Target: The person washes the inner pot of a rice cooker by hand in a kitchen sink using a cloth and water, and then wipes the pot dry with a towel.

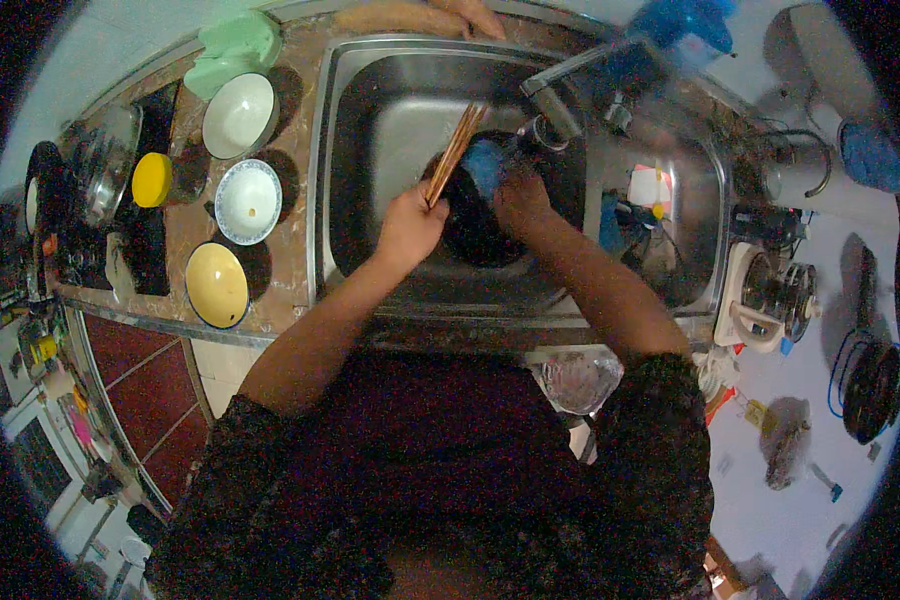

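Observation:
My left hand [412,229] grips a bundle of wooden chopsticks [457,154], tilted with the far ends up and to the right. My right hand [523,201] is closed on a blue cloth [484,166], its fingertips partly hidden. Both hands are over a dark round pan or bowl [484,236] in the left basin of the stainless steel sink [390,135]. Beyond the right hand stands a metal cup-like vessel [541,135], close under the faucet [555,109].
Left of the sink, a white bowl [240,116], a blue-rimmed bowl [248,202] and a yellow bowl [217,285] stand on the brown counter [285,274]. A yellow lid [152,180] is beside them. What looks like a forearm and hand [465,16] shows at the top edge.

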The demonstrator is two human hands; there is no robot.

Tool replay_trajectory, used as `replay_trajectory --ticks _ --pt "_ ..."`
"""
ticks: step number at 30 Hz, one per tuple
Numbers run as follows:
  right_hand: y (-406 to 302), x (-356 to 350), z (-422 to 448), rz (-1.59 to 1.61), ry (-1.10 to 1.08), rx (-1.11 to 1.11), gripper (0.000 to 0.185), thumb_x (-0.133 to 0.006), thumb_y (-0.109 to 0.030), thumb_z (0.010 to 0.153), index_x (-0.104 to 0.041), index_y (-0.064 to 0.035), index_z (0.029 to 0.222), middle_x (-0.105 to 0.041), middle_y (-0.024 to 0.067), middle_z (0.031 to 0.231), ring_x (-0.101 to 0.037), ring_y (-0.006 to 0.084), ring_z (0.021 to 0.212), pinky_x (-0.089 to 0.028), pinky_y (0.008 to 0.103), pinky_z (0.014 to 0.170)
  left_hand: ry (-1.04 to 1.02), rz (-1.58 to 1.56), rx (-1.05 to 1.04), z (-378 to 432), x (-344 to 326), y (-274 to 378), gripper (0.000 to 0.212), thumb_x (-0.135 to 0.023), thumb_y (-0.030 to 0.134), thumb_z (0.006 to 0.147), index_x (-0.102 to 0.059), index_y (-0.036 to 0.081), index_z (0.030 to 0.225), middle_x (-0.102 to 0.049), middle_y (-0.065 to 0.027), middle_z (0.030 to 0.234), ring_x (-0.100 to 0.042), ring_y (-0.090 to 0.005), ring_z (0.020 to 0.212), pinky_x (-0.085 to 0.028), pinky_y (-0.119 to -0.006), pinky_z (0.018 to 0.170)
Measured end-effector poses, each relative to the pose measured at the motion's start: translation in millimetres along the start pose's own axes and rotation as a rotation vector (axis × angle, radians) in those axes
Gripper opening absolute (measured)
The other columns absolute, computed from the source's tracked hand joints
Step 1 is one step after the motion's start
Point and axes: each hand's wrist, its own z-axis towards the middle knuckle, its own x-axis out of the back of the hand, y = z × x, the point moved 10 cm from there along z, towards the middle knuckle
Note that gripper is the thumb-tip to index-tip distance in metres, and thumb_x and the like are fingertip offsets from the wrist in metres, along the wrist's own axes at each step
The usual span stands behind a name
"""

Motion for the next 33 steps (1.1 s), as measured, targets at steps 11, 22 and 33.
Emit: replay_trajectory --ticks 11,22,33 --pt "-14.6 -25.7 23.2 -0.211 -0.156 0.040 0.034 -0.041 -0.009 0.075 -0.046 -0.0064 0.109 -0.053 0.0086 0.085 -0.047 0.0235 0.084 -0.034 0.0345 0.083 0.215 0.035 0.034 10.1 30.3 14.4 0.014 -0.052 0.012 0.074 -0.053 0.000 0.080 -0.054 -0.0211 0.068 -0.054 -0.0355 0.066 -0.041 -0.038 0.059" --pt "-73.0 -13.9 17.4 2.039 -0.044 0.106 0.026 -0.032 -0.024 0.088 -0.052 -0.0082 0.093 -0.053 0.0032 0.092 -0.048 0.0141 0.082 -0.040 0.0306 0.076 0.095 -0.184 0.010 8.8 9.6 -3.8 0.018 -0.053 0.015 0.078 -0.048 -0.001 0.069 -0.044 -0.0060 0.053 -0.039 -0.0120 0.050 -0.035 -0.028 0.049" --pt "-42.6 -13.6 45.0 2.210 0.186 -0.408 0.032 -0.041 -0.031 0.080 -0.051 -0.0058 0.098 -0.050 0.0086 0.097 -0.042 0.0204 0.091 -0.033 0.0312 0.080 0.140 -0.124 -0.114 1.7 12.0 10.2 0.012 -0.051 0.012 0.078 -0.052 0.000 0.080 -0.049 -0.0101 0.058 -0.045 -0.0154 0.053 -0.038 -0.030 0.052"
